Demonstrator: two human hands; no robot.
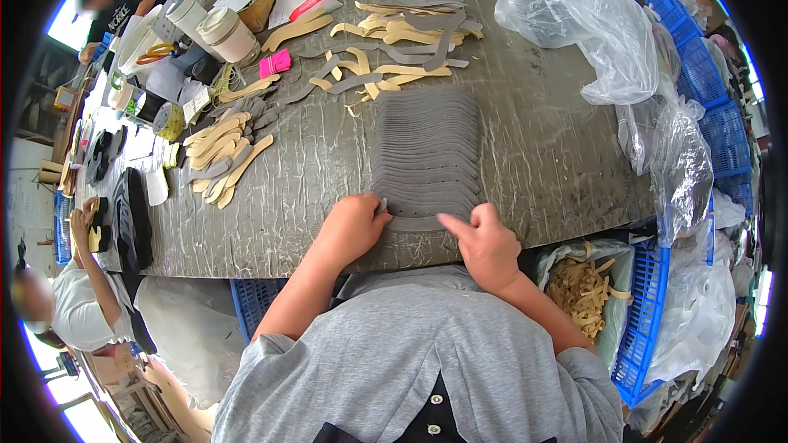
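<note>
My left hand (355, 226) curls at the near left corner of the overlapping grey pieces (427, 148) on the bench (558, 164); my right hand (491, 250) extends a forefinger at their near edge (whether either grips anything, I can't tell)

So there's this long row of flat, matte dark-grey curved pieces (427, 135), overlapping like shingles and fanned out pretty neatly, running straight away from the near edge of the scuffed grey-brown tabletop (550, 164). Nearest one's lying flat, rounded edge showing, and a few front ones have tiny dark dots.
</note>
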